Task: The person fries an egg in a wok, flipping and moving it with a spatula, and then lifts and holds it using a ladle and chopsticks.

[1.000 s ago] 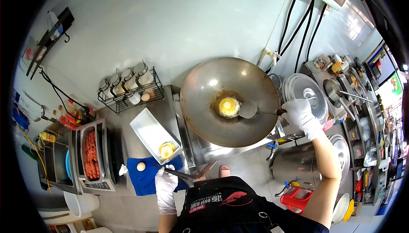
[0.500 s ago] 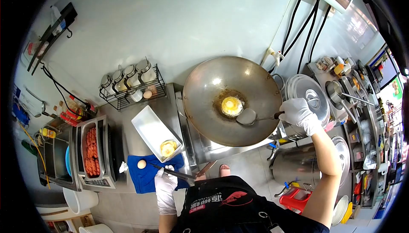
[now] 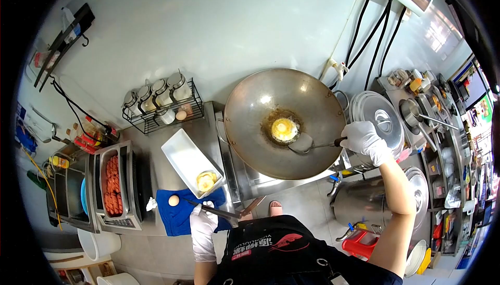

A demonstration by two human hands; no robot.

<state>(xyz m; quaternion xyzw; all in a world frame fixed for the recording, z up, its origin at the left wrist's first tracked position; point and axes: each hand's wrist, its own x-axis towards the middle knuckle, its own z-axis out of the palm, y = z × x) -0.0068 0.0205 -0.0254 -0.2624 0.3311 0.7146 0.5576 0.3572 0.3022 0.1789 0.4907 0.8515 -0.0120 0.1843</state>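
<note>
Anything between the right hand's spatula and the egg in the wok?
Nothing visible: the spatula, held by the right hand, has its blade beside the egg in the wok. Contact unclear.

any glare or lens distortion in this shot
Head view: bright glare spots on the wok; head view: strong fisheye bowing, black edges curving in at both sides; head view: far-right background partly washed out by brightness.
</note>
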